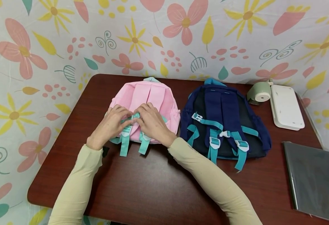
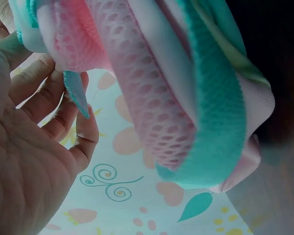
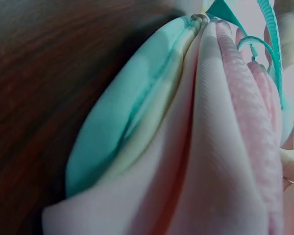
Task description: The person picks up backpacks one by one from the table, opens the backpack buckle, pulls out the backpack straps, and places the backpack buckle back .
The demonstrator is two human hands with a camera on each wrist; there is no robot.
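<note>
A pink backpack [image 1: 128,93] lies on the table with its shoulder straps facing up. Over its lower half, my left hand [image 1: 112,123] and right hand [image 1: 153,122] meet, pinching a short teal strap [image 1: 135,116] between thumbs and fingers. Whether a buckle joins it is hidden by the fingers. Two teal webbing ends [image 1: 124,147] hang below white adjusters at the bag's lower edge. In the left wrist view, the left hand's thumb and fingers are bent beside the pink mesh [image 2: 142,93]. The right wrist view shows mostly the bag's side [image 3: 220,122], with fingers at the right edge.
To the right lies a navy backpack [image 1: 193,103] with teal straps and white buckles, one strap end loose. Farther right are a green-and-white round device [image 1: 260,92], a white box [image 1: 287,106] and a dark flat folder [image 1: 314,181]. Floral cloth [image 1: 159,37] hangs behind the table [image 1: 142,187].
</note>
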